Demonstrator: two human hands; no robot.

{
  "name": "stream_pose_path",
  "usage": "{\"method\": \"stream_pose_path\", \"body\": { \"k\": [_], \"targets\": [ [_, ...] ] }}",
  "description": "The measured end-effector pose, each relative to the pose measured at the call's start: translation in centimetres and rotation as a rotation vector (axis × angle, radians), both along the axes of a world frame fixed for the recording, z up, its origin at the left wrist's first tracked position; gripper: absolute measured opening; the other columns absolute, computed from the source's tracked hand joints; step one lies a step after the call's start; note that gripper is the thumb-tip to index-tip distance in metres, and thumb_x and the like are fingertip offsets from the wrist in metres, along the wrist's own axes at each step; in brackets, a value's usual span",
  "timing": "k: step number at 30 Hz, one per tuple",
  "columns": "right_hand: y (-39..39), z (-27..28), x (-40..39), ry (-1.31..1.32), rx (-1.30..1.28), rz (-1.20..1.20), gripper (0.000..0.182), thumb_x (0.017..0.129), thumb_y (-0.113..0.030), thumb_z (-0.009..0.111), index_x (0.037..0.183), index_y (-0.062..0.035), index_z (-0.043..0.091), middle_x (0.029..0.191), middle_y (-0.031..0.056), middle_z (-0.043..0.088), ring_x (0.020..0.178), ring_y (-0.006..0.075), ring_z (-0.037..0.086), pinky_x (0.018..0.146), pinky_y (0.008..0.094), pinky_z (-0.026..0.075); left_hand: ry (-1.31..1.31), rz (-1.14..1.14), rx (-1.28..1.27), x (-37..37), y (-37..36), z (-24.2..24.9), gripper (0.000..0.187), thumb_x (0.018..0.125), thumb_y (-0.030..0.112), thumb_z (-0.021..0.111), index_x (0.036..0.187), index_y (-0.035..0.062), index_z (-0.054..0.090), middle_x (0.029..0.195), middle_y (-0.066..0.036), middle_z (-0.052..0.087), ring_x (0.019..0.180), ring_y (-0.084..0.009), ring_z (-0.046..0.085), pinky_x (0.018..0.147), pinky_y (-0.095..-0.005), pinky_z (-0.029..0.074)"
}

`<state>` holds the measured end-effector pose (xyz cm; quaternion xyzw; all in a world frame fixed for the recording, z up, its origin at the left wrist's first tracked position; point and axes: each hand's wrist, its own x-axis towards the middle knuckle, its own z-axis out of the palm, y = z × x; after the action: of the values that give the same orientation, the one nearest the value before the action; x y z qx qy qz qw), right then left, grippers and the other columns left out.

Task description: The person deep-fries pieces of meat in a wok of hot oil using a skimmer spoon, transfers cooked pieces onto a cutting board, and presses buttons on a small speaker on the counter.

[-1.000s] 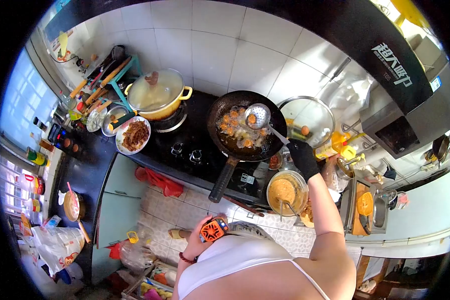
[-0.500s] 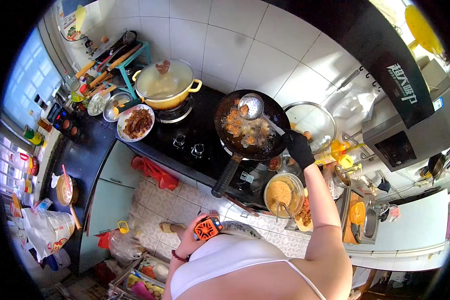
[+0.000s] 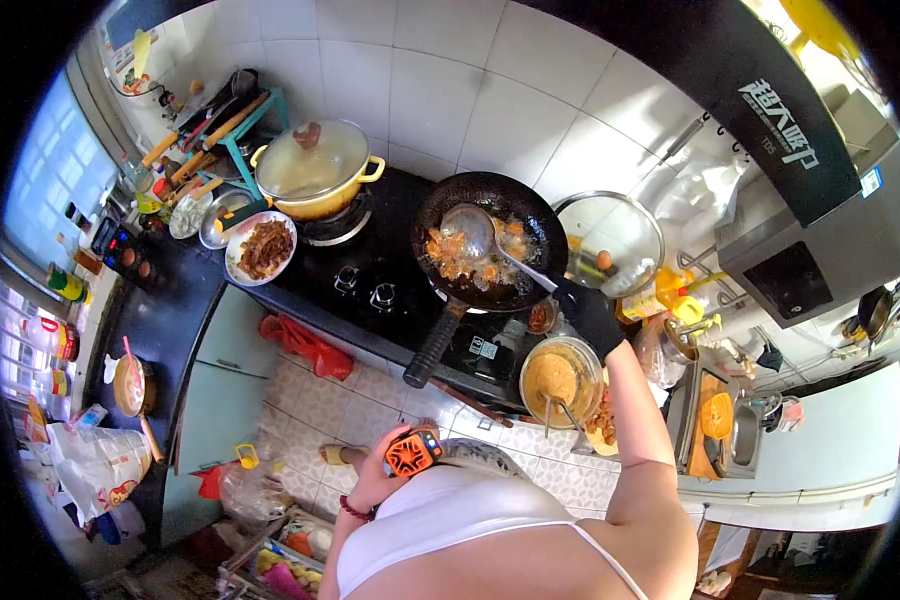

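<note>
My right hand (image 3: 588,315), in a black glove, is closed on the handle of a metal skimmer (image 3: 470,232). The skimmer's bowl sits among browned pieces of food (image 3: 457,268) bubbling in oil inside a black wok (image 3: 545,225). The wok's dark handle points toward my body. My left hand (image 3: 378,472) holds an orange and black device (image 3: 412,453) against my waist. Close to my gloved hand stands a bowl of tan batter (image 3: 552,376) with utensils in it.
Left of the wok stand a yellow lidded pot (image 3: 315,175) and a plate of browned strips (image 3: 266,250). A glass lid (image 3: 620,235) leans behind on the right, near an oil bottle (image 3: 660,295). A range hood (image 3: 800,270) juts out at the right.
The skimmer has gone down from above the wok into the food, its bowl now lower and to the left. My right hand has shifted slightly down and left. The whole view has moved a little.
</note>
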<state>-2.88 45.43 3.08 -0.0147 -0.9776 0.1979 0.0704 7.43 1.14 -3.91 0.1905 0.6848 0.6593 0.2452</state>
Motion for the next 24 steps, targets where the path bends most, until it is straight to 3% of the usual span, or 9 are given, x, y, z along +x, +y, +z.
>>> {"method": "stream_pose_path", "body": {
  "k": [3, 6, 9, 11, 14, 15, 19, 21, 24],
  "targets": [
    [1.1, 1.7, 1.4, -0.081, -0.034, -0.006, 0.033, 0.089, -0.018, 0.052, 0.121, -0.0100, 0.059, 0.087, 0.0197, 0.067, 0.081, 0.0312, 0.066, 0.073, 0.0374, 0.050, -0.034, 0.013, 0.024, 0.4, 0.1, -0.9, 0.077, 0.066, -0.003, 0.077, 0.134, 0.0033, 0.040, 0.135, -0.011, 0.044, 0.123, -0.0196, 0.045, 0.102, -0.0321, 0.039],
    [3.1, 0.8, 2.0, -0.092, -0.269, 0.083, 0.031, 0.086, -0.014, 0.054, 0.115, -0.0049, 0.060, 0.083, 0.0184, 0.066, 0.076, 0.0329, 0.064, 0.070, 0.0378, 0.049, -0.051, 0.033, 0.034, 0.7, 0.1, -2.2, 0.078, 0.067, -0.002, 0.078, 0.134, 0.0033, 0.040, 0.135, -0.011, 0.044, 0.123, -0.0193, 0.046, 0.102, -0.0321, 0.039],
    [4.1, 0.3, 2.1, -0.095, -0.160, 0.221, 0.025, 0.081, -0.011, 0.057, 0.103, -0.0018, 0.062, 0.080, 0.0153, 0.065, 0.073, 0.0287, 0.064, 0.067, 0.0363, 0.049, -0.043, 0.028, 0.029, 0.9, 0.4, -2.1, 0.078, 0.067, -0.001, 0.078, 0.135, 0.0033, 0.040, 0.135, -0.011, 0.043, 0.122, -0.0194, 0.046, 0.102, -0.0323, 0.039],
    [4.7, 0.5, 2.0, -0.079, -0.059, 0.349, 0.027, 0.082, -0.015, 0.055, 0.105, -0.0032, 0.063, 0.083, 0.0176, 0.065, 0.077, 0.0307, 0.063, 0.067, 0.0368, 0.049, -0.016, 0.022, 0.015, 0.7, 0.6, -1.2, 0.078, 0.067, -0.001, 0.078, 0.135, 0.0035, 0.039, 0.135, -0.011, 0.043, 0.123, -0.0198, 0.046, 0.102, -0.0324, 0.039],
    [4.9, 0.4, 2.1, -0.256, -0.244, 0.221, 0.028, 0.080, -0.013, 0.054, 0.104, -0.0051, 0.064, 0.087, 0.0168, 0.065, 0.077, 0.0308, 0.062, 0.067, 0.0363, 0.049, -0.037, 0.026, 0.042, 0.7, 1.0, 0.5, 0.079, 0.067, -0.002, 0.078, 0.135, 0.0041, 0.038, 0.136, -0.011, 0.042, 0.123, -0.0203, 0.045, 0.103, -0.0327, 0.038],
    [4.4, 0.4, 2.3, -0.386, -0.446, 0.065, 0.029, 0.080, -0.013, 0.053, 0.105, -0.0061, 0.064, 0.089, 0.0161, 0.065, 0.076, 0.0303, 0.062, 0.066, 0.0360, 0.048, -0.105, 0.030, 0.090, 0.8, 1.2, 0.9, 0.079, 0.068, -0.001, 0.078, 0.136, 0.0043, 0.038, 0.137, -0.011, 0.042, 0.124, -0.0205, 0.045, 0.103, -0.0327, 0.038],
    [3.3, 0.2, 3.1, 0.175, 0.007, 0.394, 0.022, 0.083, -0.012, 0.052, 0.101, -0.0062, 0.064, 0.083, 0.0107, 0.063, 0.071, 0.0237, 0.059, 0.060, 0.0336, 0.046, -0.029, 0.028, 0.070, 0.6, 0.8, 0.5, 0.079, 0.068, -0.002, 0.077, 0.136, 0.0048, 0.038, 0.137, -0.011, 0.042, 0.125, -0.0205, 0.044, 0.103, -0.0332, 0.037],
    [2.3, 1.5, 3.6, -0.227, -0.061, 0.242, 0.018, 0.083, -0.012, 0.051, 0.094, -0.0059, 0.063, 0.076, 0.0091, 0.060, 0.068, 0.0226, 0.058, 0.059, 0.0336, 0.045, -0.117, 0.056, 0.110, 0.9, 0.7, -0.1, 0.079, 0.066, -0.004, 0.077, 0.135, 0.0046, 0.039, 0.137, -0.012, 0.041, 0.126, -0.0210, 0.043, 0.104, -0.0334, 0.036],
    [4.0, -0.2, 3.6, -0.447, -0.729, -0.081, 0.017, 0.082, -0.014, 0.053, 0.092, -0.0068, 0.064, 0.070, 0.0079, 0.058, 0.063, 0.0191, 0.055, 0.054, 0.0328, 0.042, -0.109, 0.039, 0.104, 0.7, 0.6, 0.2, 0.079, 0.065, -0.005, 0.077, 0.134, 0.0044, 0.040, 0.137, -0.012, 0.041, 0.127, -0.0214, 0.042, 0.105, -0.0336, 0.035]
  ]
}}
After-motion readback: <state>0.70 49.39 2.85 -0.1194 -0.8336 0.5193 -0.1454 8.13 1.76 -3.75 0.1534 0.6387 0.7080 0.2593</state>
